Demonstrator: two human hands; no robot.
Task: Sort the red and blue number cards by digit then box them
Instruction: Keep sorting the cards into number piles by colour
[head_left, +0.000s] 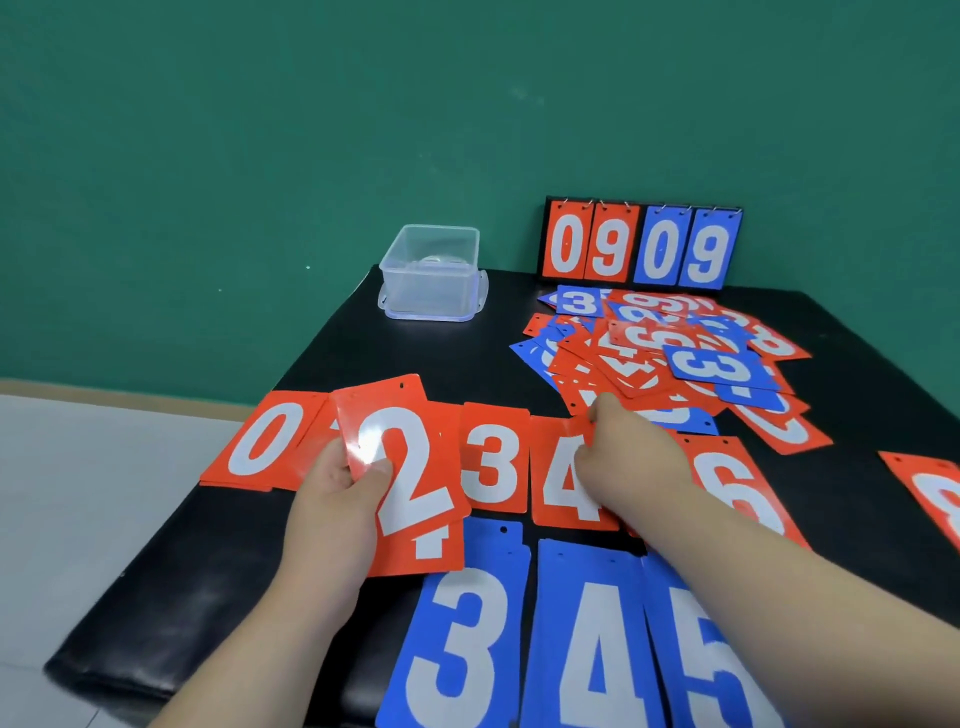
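1. Head view: grips red 2 (408, 467) in left hand (337, 499) above the red row (491, 467).
2. Pinches a red card (576, 431) with right hand (634, 462) over red 4 (558, 491).
3. Shows loose pile (670, 358) just beyond, box (431, 275) at table's (363, 353) far edge.

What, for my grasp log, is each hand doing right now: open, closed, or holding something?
Left hand: holding red cards, a 2 on top.
Right hand: pinching a red card over the red 4 pile.
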